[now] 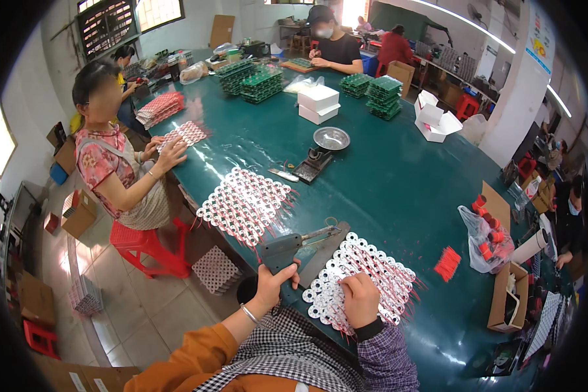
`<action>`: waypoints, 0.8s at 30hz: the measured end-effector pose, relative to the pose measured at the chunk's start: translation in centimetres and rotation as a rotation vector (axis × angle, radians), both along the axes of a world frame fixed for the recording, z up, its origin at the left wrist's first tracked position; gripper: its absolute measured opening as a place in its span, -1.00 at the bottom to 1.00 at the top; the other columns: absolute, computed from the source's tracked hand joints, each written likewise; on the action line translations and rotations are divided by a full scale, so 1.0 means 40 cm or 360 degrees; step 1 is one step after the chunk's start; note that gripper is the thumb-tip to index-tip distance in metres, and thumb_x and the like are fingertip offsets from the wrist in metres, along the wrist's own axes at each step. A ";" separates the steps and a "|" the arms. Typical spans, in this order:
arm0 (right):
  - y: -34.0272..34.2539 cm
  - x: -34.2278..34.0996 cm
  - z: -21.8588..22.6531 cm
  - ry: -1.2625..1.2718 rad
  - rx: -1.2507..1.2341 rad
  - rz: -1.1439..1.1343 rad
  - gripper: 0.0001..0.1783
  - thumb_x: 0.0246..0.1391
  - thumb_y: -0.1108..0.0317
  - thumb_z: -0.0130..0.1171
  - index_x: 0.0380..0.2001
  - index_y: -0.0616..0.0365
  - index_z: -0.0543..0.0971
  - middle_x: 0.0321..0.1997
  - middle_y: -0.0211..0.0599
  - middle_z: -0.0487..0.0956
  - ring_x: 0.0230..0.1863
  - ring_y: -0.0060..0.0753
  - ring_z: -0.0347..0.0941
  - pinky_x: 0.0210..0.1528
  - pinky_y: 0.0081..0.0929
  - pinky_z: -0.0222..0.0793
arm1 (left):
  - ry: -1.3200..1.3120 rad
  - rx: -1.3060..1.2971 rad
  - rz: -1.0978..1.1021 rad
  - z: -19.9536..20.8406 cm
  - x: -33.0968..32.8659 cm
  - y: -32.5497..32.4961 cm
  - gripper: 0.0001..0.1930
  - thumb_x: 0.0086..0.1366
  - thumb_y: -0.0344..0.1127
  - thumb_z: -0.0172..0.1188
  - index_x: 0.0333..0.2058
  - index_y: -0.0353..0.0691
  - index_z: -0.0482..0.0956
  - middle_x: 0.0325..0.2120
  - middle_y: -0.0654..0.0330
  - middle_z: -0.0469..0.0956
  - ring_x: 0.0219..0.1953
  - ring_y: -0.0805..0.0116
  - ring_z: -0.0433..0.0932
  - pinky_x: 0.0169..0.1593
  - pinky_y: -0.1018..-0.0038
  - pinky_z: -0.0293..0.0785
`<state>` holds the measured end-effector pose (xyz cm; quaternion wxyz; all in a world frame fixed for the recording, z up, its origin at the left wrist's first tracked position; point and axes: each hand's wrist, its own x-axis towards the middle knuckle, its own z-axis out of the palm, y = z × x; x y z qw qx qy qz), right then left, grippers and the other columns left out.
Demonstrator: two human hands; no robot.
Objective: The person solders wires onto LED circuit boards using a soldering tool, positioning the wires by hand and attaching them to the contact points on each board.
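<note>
My left hand (272,287) is wrapped round the handle of a dark grey pistol-grip tool (283,252) that looks like a soldering gun. Its thin metal tip points right, above a flat grey plate (321,259) on the green table. My right hand (361,302) is closed over a panel of round white circuit boards (372,261) with red wires, its fingertips pressed together; what they pinch, if anything, is hidden. A second wired panel of round boards (242,202) lies farther left on the table.
Right of my panel lies a bundle of red wires (447,263), near a plastic bag of red spools (487,238) and an open carton (508,297). Ahead are a metal dish (331,138), a white box (318,103) and stacked green boards (261,83). A co-worker (121,144) handles another panel at left.
</note>
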<state>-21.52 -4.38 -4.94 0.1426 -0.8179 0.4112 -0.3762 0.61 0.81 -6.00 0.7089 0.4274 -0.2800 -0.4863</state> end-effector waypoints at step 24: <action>0.014 -0.015 0.066 0.0029 0.0081 -0.0103 -0.87 -0.02 0.59 0.32 -0.37 0.19 0.59 -0.35 -0.19 0.54 -0.27 -0.06 0.49 -0.25 -0.21 0.41 | 0.0150 -0.0030 -0.0052 -0.002 0.010 0.027 -0.68 0.25 -0.50 0.22 -0.03 -0.48 0.47 -0.19 -0.06 0.58 -0.52 0.34 0.52 -0.49 0.45 0.47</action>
